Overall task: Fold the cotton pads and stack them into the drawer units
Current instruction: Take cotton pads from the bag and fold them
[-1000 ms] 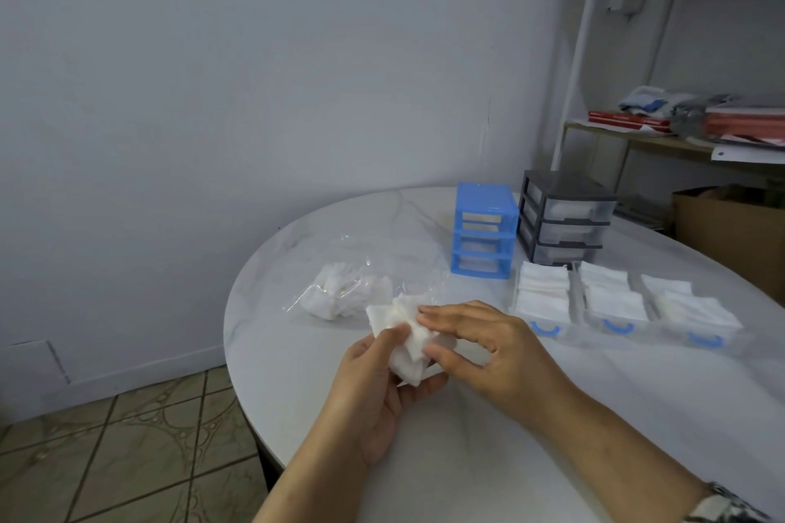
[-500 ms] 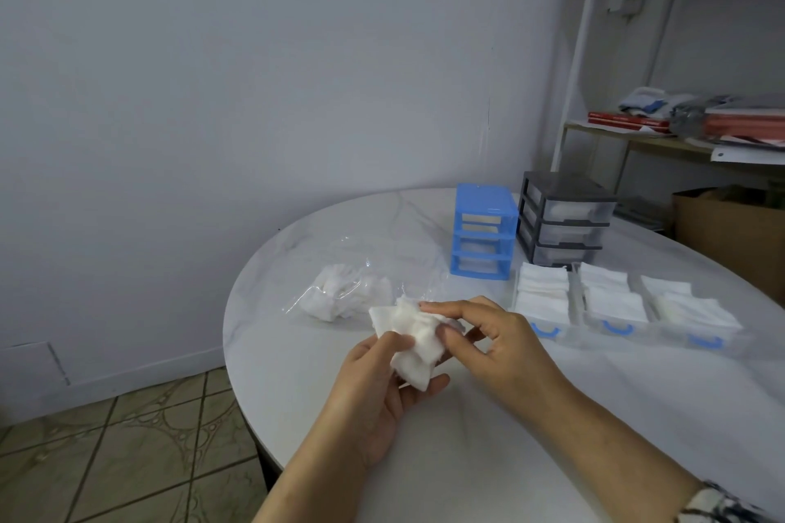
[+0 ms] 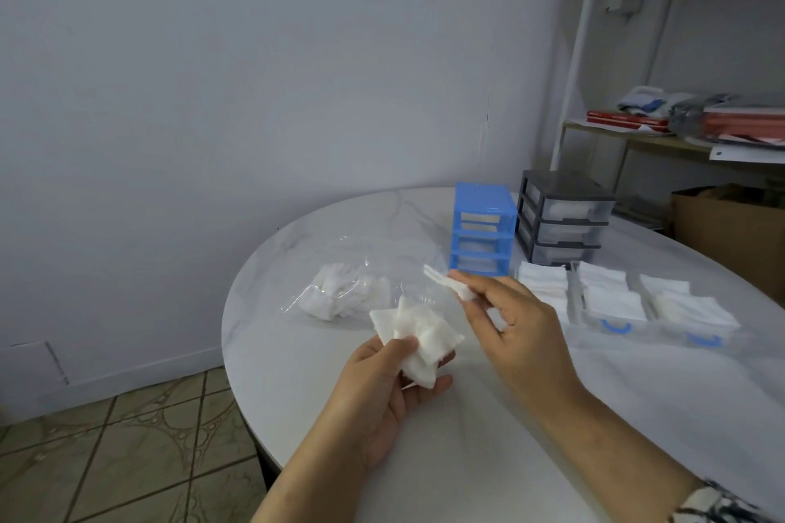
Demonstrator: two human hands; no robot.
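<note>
The left hand (image 3: 382,391) held a loose bunch of cotton pads (image 3: 414,338) low and close to the body, thumb pressed over the front of the bunch and fingers curled beneath it. The right hand (image 3: 516,331) sat just beyond and to the right of it, a little higher, pinching a single pad (image 3: 446,284) between thumb and forefinger; that pad's long axis ran up and to the left, away from the fingertips, and it was clear of the bunch. The move to come looked to turn on what lay forward and to the right of this hand: three clear drawers (image 3: 616,310) out on the table (image 3: 297,374), side by side with pads stacked in them, the nearest touching distance past the right knuckles and well apart from the left hand. Further beyond stood the blue drawer unit (image 3: 482,240), its slots apparently vacant, and the grey drawer unit (image 3: 560,223) just beside it on the right. The right hand was plainly the nearer to all of these. A plastic bag (image 3: 352,293) of more pads lay beyond the left hand, to its left. The pinched pad would probably need folding first, which I judged would want both hands together.
</note>
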